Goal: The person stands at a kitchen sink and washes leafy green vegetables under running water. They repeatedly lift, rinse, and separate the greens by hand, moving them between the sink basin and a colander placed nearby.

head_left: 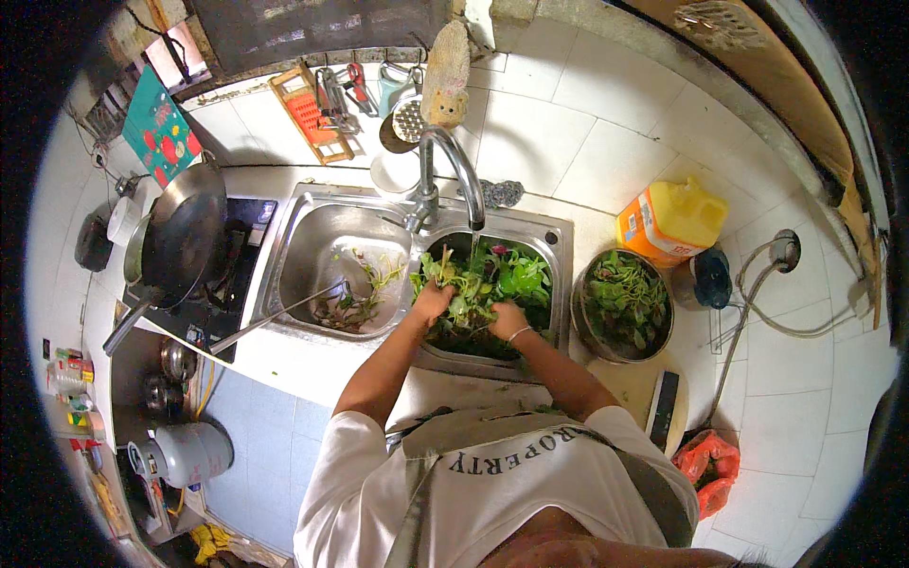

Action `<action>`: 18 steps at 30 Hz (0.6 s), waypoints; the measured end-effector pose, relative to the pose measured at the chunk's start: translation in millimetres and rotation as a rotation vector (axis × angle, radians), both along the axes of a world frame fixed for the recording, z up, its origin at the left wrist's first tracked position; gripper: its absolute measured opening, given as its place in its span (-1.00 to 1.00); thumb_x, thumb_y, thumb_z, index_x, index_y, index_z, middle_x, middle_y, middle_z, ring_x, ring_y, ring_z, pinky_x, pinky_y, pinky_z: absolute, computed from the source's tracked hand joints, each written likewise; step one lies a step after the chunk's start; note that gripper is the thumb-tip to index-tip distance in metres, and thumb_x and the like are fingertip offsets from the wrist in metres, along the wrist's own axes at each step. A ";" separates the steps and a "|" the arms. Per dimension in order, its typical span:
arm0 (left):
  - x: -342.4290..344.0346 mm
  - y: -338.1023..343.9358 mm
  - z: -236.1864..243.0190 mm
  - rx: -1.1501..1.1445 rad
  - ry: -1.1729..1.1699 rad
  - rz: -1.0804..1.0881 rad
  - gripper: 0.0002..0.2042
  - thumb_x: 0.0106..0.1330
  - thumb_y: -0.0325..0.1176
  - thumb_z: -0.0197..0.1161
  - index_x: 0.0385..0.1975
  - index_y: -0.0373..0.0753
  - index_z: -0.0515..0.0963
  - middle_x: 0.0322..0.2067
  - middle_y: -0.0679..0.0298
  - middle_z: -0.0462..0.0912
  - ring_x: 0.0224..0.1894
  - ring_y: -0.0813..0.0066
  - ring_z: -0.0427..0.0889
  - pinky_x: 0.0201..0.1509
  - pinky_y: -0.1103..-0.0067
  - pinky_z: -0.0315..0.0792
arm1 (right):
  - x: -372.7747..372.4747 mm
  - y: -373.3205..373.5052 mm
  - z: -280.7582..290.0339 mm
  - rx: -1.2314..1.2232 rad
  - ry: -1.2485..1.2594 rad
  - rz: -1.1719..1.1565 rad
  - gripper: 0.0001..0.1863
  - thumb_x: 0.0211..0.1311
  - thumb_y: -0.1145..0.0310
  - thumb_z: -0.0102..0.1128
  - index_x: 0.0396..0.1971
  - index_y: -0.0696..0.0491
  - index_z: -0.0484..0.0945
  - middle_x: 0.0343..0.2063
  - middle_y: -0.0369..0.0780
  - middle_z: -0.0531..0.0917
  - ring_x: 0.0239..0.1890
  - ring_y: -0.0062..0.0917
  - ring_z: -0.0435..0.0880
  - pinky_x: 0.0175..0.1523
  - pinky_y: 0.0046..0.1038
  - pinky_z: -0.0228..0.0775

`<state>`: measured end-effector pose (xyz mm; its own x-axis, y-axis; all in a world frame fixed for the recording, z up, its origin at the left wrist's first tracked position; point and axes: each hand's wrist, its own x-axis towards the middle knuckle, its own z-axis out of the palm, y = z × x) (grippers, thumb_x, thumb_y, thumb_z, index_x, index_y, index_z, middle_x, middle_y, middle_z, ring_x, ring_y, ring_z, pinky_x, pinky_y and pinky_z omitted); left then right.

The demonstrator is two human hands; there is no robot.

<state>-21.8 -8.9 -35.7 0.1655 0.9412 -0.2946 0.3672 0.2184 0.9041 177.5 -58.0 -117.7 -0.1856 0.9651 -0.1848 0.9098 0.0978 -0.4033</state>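
Leafy greens fill the right basin of the steel sink, beneath the curved tap, with a thin stream of water falling onto them. My left hand grips some stems and leaves on the basin's left side. My right hand, with a band at the wrist, has its fingers wrapped round greens nearer the front; both hands' fingertips are partly hidden in leaves. The left basin holds loose stems and trimmings, and a long-handled metal ladle lies across it.
A pot of greens stands right of the sink, by a yellow jug, dark scale and red bag. Left are a wok on the cooktop and a gas cylinder below. Utensils hang behind.
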 end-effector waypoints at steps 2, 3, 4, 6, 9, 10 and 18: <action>0.3 4.2 29.2 -0.166 0.001 0.096 -0.63 -0.03 -0.29 0.03 -0.23 -0.36 0.32 -0.44 0.10 0.50 -0.42 0.33 0.48 -0.37 0.51 0.36 | 6.7 11.8 21.8 0.129 0.185 -0.126 -0.61 -0.35 0.32 0.22 -0.40 0.15 0.44 -0.44 -0.05 0.50 -0.31 -0.18 0.46 -0.26 -0.31 0.34; -1.5 4.8 45.0 -0.237 -0.044 0.159 -0.64 -0.03 -0.29 0.03 -0.22 -0.34 0.32 -0.47 0.11 0.50 -0.45 0.38 0.48 -0.44 0.52 0.37 | 5.2 21.8 57.7 0.023 0.243 -0.146 -0.59 -0.36 0.30 0.22 -0.40 0.19 0.43 -0.48 -0.03 0.51 -0.40 -0.21 0.49 -0.30 -0.33 0.33; -1.8 6.9 37.9 -0.249 -0.243 0.220 -0.66 -0.01 -0.29 0.03 -0.24 -0.34 0.32 -0.50 0.14 0.48 -0.48 0.42 0.47 -0.48 0.55 0.36 | 1.3 26.0 89.7 0.014 0.281 -0.225 -0.55 -0.36 0.28 0.21 -0.36 0.19 0.43 -0.50 -0.01 0.52 -0.43 -0.24 0.51 -0.32 -0.35 0.32; 3.8 13.3 34.6 -0.272 -0.639 0.319 -0.69 0.01 -0.29 0.03 -0.26 -0.32 0.33 -0.56 0.19 0.45 -0.54 0.51 0.44 -0.54 0.61 0.33 | 5.3 31.0 124.0 0.189 0.375 -0.291 -0.60 -0.34 0.26 0.21 -0.44 0.20 0.44 -0.51 -0.01 0.51 -0.44 -0.20 0.50 -0.34 -0.36 0.33; 9.4 12.8 69.7 -0.287 -0.646 0.284 -0.71 0.05 -0.31 0.06 -0.24 -0.28 0.32 -0.41 0.22 0.46 -0.40 0.48 0.45 -0.42 0.62 0.35 | 13.3 34.8 149.9 0.379 0.463 -0.390 -0.63 -0.29 0.32 0.18 -0.41 0.21 0.42 -0.45 -0.06 0.50 -0.39 -0.28 0.49 -0.34 -0.34 0.30; 12.7 12.7 67.3 -0.293 -0.685 0.286 -0.70 0.05 -0.29 0.07 -0.24 -0.28 0.32 -0.39 0.22 0.46 -0.37 0.48 0.44 -0.40 0.61 0.34 | 12.4 31.7 154.6 0.431 0.577 -0.407 -0.68 -0.27 0.35 0.14 -0.45 0.22 0.41 -0.53 -0.09 0.48 -0.46 -0.28 0.46 -0.35 -0.33 0.28; 1.1 10.8 -150.5 -0.100 0.042 0.205 -0.60 -0.04 -0.18 0.09 -0.25 -0.34 0.36 -0.38 0.05 0.50 -0.31 0.22 0.48 -0.27 0.50 0.34 | 31.5 -15.5 47.8 -0.040 -0.162 0.109 -0.45 -0.17 -0.01 0.10 -0.15 -0.03 0.37 -0.06 -0.09 0.25 -0.03 -0.20 0.17 0.01 -0.12 -0.08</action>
